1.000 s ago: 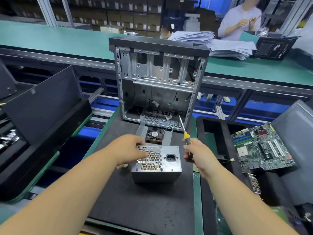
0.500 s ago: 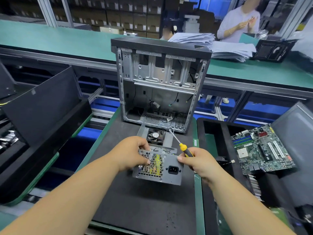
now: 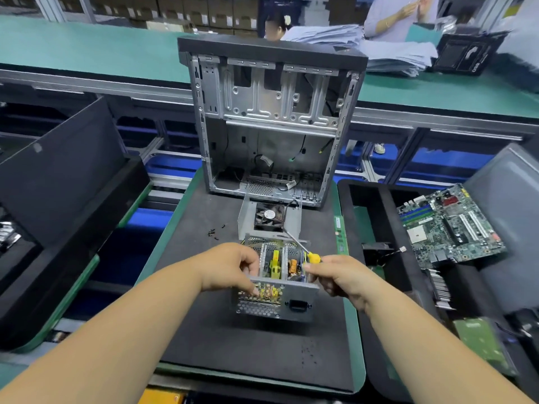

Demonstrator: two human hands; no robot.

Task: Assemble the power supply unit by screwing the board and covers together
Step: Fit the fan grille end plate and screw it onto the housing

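Head view: both hands on power supply unit [image 3: 277,290]

Both bare forearms reach forward from the lower corners and converge toward the middle. The left hand [image 3: 230,268] is turned palm-inward, knuckles up, its fingers curled in a closed grip on the left side of the power supply unit [image 3: 275,298], thumb on the near face. The right hand [image 3: 339,277] mirrors it (wrist bent slightly inward), fingers wrapped shut around the handle of a screwdriver [image 3: 313,257], with its forefinger tip touching the unit's right top edge. The two hands are near each other, not touching.
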